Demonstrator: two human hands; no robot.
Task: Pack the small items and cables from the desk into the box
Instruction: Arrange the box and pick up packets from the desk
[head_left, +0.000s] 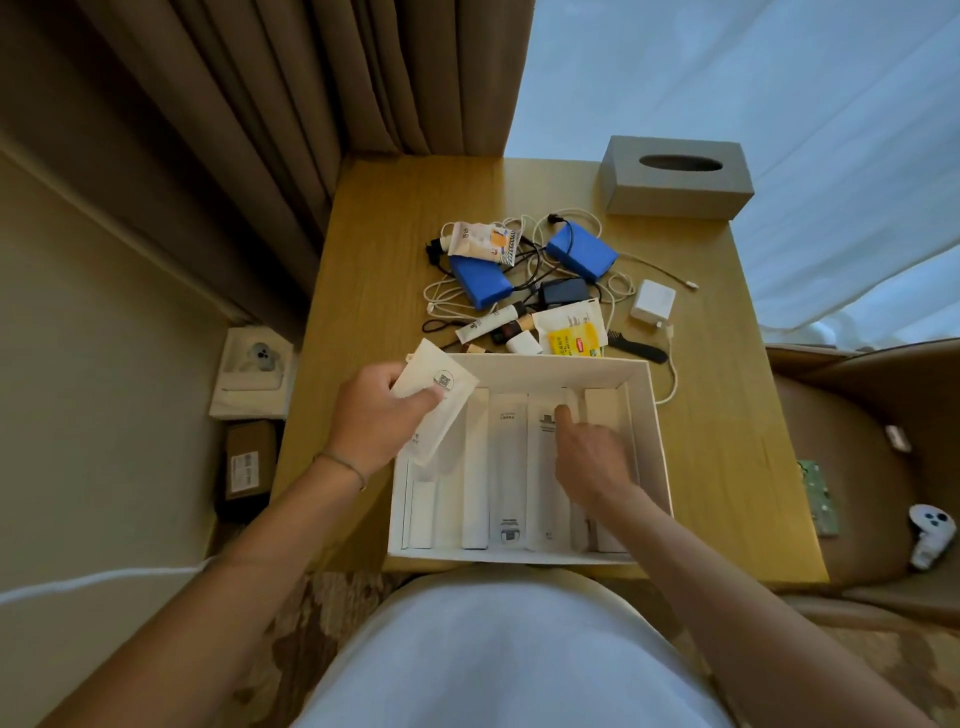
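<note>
Head view: our left hand (374, 415) fingers pinch a white packet (434, 400).
Right hand (589, 457): loose, empty, parting packets.
Advice: we slide it upright into the box (655, 415).

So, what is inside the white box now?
Inside the white box stand several long white packets side by side. The right hand reaches in and covers some; the left hand holds a white pouch over its left corner.

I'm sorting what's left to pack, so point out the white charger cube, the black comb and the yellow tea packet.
white charger cube (654, 300), head view, centre of its top face.
black comb (640, 348), head view, middle of its handle.
yellow tea packet (575, 340), head view, centre of the yellow face.
</note>
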